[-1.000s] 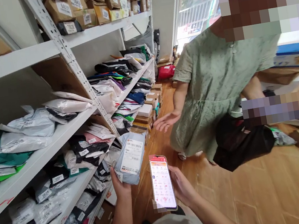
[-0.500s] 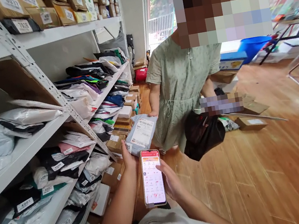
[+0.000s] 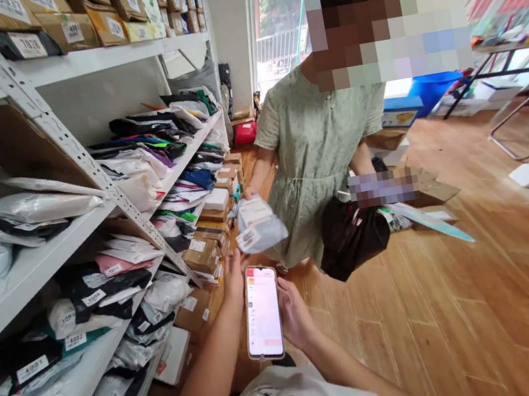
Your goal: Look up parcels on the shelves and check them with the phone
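My right hand (image 3: 295, 311) is wrapped round the right edge of a smartphone (image 3: 262, 313), which is held upright with its lit screen showing a mostly white page under a red strip. My left hand (image 3: 234, 276) is just left of the phone's top, fingers stretched out and holding nothing. Just beyond those fingertips is a pale grey plastic parcel (image 3: 269, 227) with white labels, gripped by another person's hand (image 3: 254, 189). That person, in a light green dress (image 3: 314, 129), faces me and carries a black bag (image 3: 352, 237) on the other arm.
On my left, white metal shelving (image 3: 56, 138) holds many labelled parcels, with cardboard boxes (image 3: 200, 253) on the floor beneath. Behind the person are a blue bin (image 3: 434, 92), a flattened carton (image 3: 432, 187) and a metal-framed chair (image 3: 514, 143). The floor (image 3: 417, 321) is wooden.
The parcel has left my left hand and moved away with the other person's hand, tilting. My right thumb has come off the screen, whose page has changed from icons to a mostly white one.
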Tool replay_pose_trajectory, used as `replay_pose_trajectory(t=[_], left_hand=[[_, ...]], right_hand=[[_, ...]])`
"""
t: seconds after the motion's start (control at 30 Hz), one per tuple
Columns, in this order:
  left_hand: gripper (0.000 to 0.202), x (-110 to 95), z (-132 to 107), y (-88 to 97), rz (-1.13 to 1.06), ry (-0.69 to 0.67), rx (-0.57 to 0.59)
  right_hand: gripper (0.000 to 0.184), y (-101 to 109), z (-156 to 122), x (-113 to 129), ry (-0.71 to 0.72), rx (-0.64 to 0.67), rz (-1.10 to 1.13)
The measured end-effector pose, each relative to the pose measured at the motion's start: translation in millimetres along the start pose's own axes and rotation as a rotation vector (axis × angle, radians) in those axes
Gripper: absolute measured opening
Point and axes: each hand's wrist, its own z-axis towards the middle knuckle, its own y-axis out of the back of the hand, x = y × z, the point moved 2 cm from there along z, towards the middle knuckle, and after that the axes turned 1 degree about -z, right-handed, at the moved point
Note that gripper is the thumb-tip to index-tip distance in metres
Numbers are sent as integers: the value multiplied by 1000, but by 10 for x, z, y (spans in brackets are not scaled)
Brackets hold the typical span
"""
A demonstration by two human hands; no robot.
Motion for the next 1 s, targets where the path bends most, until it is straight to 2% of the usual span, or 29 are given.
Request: replay_pose_trajectory(t=[0.13,0.2,0.27,0.33,0.4,0.43,0.53,0.67,0.73,0.8,0.9,1.0], left_hand=[[55,-23,-580,322,180,436,320],[57,-91,-860,519,188,509,418],[65,-174,-1063,656,165,490,457],[90,-245,-1188,720,157,446,465],[110,-293,-1252,742,191,392,420],[114,-308,-1271,750,216,364,390],[113,-337,-1308,789,250,269,315],[109,-376,-1359,907,170,202,259],[106,-406,-1387,970,98,203,272],[103,-439,-1415,1023,45,201,283],[97,-480,-1454,1085,27,160,246],[85,-504,-1485,1127,26,110,199]], right_hand=[[43,-11,6,-3,53,63,-56],[38,-5,45,-31,83,79,-99],[37,-10,76,-56,124,110,-157],[42,-30,85,-75,155,157,-219],[50,-58,73,-84,187,196,-292],[54,-75,62,-87,206,218,-341],[51,-133,30,-122,239,322,-467],[44,-196,6,-284,107,479,-490],[49,-221,-5,-383,77,509,-499],[54,-253,-16,-467,107,534,-524],[58,-314,-25,-550,156,582,-564],[57,-377,-23,-594,117,589,-549]])
